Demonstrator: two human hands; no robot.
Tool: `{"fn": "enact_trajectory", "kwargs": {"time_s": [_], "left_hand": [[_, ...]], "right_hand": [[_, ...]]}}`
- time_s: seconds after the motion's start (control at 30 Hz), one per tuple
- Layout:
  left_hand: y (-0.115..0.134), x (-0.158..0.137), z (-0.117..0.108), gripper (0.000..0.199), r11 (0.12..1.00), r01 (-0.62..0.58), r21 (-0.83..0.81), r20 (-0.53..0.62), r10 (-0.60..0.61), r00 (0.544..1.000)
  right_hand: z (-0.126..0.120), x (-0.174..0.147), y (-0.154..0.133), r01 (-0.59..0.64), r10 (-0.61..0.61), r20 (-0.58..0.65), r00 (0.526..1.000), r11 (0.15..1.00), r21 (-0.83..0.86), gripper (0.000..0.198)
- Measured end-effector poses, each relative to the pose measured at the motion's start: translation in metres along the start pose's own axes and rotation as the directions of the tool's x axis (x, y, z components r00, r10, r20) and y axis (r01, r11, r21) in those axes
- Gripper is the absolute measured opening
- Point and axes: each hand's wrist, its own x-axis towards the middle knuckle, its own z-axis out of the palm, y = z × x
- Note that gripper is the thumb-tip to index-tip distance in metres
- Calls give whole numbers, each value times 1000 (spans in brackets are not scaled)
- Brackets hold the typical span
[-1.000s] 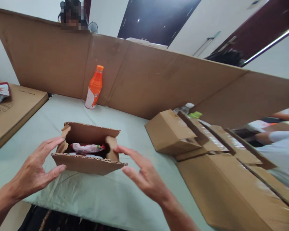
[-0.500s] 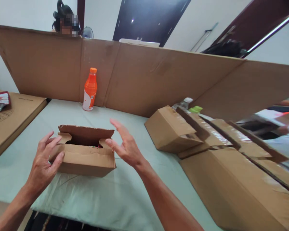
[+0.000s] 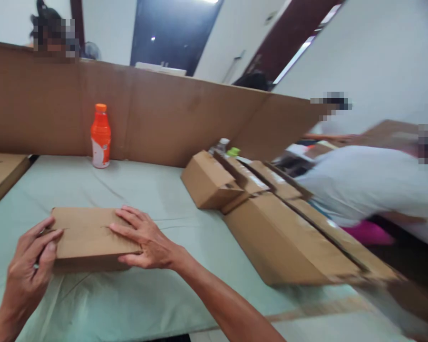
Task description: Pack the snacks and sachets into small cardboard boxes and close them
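A small brown cardboard box (image 3: 89,237) lies on the green tablecloth in front of me, its lid folded down over the top. At its left end is my left hand (image 3: 32,266), fingers apart, the fingertips touching the lid's edge and the thumb at the side. My right hand (image 3: 142,237) rests spread across the right part of the lid, with the thumb at the near right edge. With the lid down, the inside of the box is hidden. Behind it stands an upright orange bottle (image 3: 101,136) with an orange cap.
Several cardboard boxes (image 3: 271,232) stand in rows at the right. A clear bottle (image 3: 221,145) and a green cap (image 3: 233,152) show behind them. A tall cardboard partition (image 3: 185,118) runs along the back. A flat carton (image 3: 3,175) lies left. A co-worker in white (image 3: 371,180) leans at the right.
The box lid has come down from upright to flat. My right hand has moved from the air beside the box onto the lid. The view has turned right, showing people there.
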Motion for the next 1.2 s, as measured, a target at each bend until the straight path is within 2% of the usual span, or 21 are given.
{"fn": "enact_trajectory", "kwargs": {"time_s": [0.13, 0.23, 0.3, 0.33, 0.4, 0.5, 0.57, 0.63, 0.7, 0.77, 0.87, 0.93, 1.0, 1.03, 1.1, 1.17, 1.2], "left_hand": [[0, 6, 9, 29, 1000, -1, 18, 130, -2, 991], [21, 8, 28, 41, 997, -68, -30, 190, 72, 979], [39, 7, 46, 49, 993, -81, -91, 201, 98, 975], [47, 7, 56, 50, 989, -91, -119, 209, 115, 971], [57, 5, 78, 45, 979, -115, -168, 231, 153, 961], [57, -4, 110, 38, 960, -170, -223, 279, 230, 932], [50, -18, 129, 37, 945, -230, -234, 320, 299, 899], [41, -37, 141, 38, 929, -297, -219, 339, 358, 870], [33, -58, 147, 41, 915, -354, -193, 350, 401, 846], [27, -78, 147, 42, 914, -375, -154, 357, 406, 841], [22, -99, 140, 42, 929, -357, -97, 358, 368, 858], [24, -103, 133, 41, 924, -374, -78, 354, 376, 856], [31, -100, 126, 40, 907, -415, -64, 372, 408, 834], [37, -97, 123, 39, 899, -435, -54, 393, 420, 818], [51, -90, 119, 38, 889, -456, -35, 455, 421, 785], [64, -86, 117, 41, 891, -453, -16, 515, 396, 760], [69, -85, 117, 43, 894, -448, -8, 534, 383, 754]], "right_hand": [[-7, -14, -1, -22, 17, -79, 997, 998, -64, 74], [-15, -62, -4, -124, 102, -194, 976, 987, -105, 74], [-20, -108, -3, -248, 189, -310, 932, 955, -162, 70], [-23, -132, -2, -330, 237, -381, 894, 922, -200, 66], [-27, -175, 3, -528, 324, -543, 775, 803, -276, 59], [-31, -217, 15, -820, 411, -747, 522, 481, -309, 52], [-32, -226, 25, -921, 455, -805, 379, 268, -282, 52], [-35, -225, 38, -954, 486, -821, 301, 150, -261, 53], [-38, -221, 49, -961, 477, -835, 275, 108, -255, 56], [-42, -219, 55, -961, 424, -863, 276, 91, -263, 61], [-43, -220, 46, -948, 265, -910, 319, 108, -300, 66], [-37, -218, 28, -926, 136, -923, 359, 178, -334, 62], [-22, -209, 8, -870, 78, -904, 421, 315, -379, 52], [-11, -202, -2, -826, 99, -878, 469, 402, -396, 46], [18, -186, -16, -725, 218, -777, 590, 566, -392, 36], [52, -170, -24, -658, 359, -620, 698, 663, -356, 34], [69, -164, -25, -641, 409, -545, 732, 685, -347, 36]]}}
